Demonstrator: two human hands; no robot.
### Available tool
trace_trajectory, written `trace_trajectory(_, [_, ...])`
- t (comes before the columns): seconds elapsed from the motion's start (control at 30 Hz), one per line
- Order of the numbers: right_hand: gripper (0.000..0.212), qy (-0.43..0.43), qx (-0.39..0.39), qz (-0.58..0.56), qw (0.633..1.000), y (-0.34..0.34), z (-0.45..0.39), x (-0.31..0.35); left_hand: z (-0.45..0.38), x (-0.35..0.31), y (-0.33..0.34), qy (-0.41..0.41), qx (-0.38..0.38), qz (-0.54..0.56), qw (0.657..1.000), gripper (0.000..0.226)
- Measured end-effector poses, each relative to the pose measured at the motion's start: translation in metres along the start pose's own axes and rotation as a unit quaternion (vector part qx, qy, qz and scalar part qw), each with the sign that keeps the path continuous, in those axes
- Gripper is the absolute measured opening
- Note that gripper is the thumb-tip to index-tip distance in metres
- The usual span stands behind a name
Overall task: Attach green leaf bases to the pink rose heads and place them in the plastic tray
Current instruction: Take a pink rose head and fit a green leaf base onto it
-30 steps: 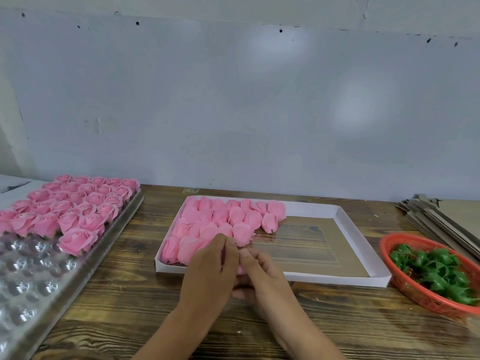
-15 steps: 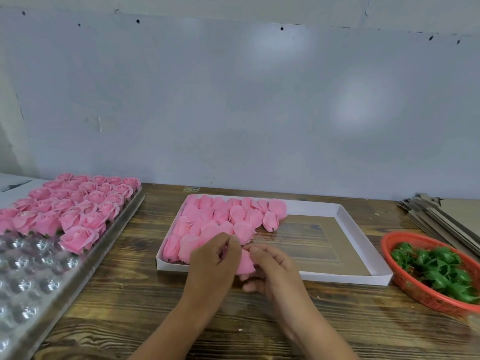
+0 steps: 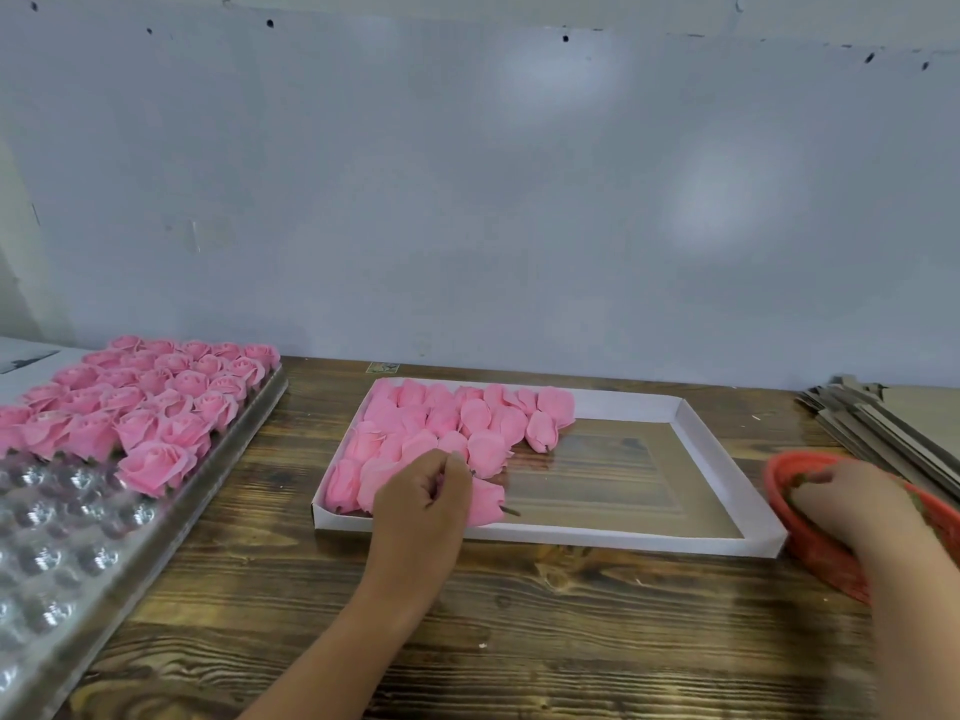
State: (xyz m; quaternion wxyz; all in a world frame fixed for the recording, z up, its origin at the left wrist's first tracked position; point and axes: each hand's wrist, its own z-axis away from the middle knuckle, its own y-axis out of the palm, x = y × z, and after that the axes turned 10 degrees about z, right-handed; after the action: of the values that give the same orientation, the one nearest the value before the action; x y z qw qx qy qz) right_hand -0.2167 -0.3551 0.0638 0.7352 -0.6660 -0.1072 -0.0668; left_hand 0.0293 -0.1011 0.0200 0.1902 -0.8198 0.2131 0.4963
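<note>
Dark wooden tabletop (image 3: 519,615), pale wall behind.
Left hand (image 3: 421,506) pinches pink rose head (image 3: 488,501), smooth bud, dark stub; right hand (image 3: 852,504) in red basket (image 3: 815,558), finger state unclear.

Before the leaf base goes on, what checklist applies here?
1. Left hand holds a pink rose head: ok.
2. Its short stem end points right, exposed: ok.
3. Right hand is in the red plastic basket: ok.
4. Green leaf base gripped: cannot tell, blurred.
5. Clear plastic tray has empty cups near: ok.
</note>
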Motion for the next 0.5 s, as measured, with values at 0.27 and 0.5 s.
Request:
trace_trajectory(0.27, [0.015,-0.071,0.079,0.113,0.988,0.002,-0.033,-0.014,-0.001,0.001,0.000,0.008,0.000,0.002,1.000,0.040])
trace_trajectory(0.5, [0.013,-0.080,0.076,0.151,0.982,0.000,-0.035,-0.015,0.000,0.003,0.001,0.006,0.001,-0.008,1.000,0.041])
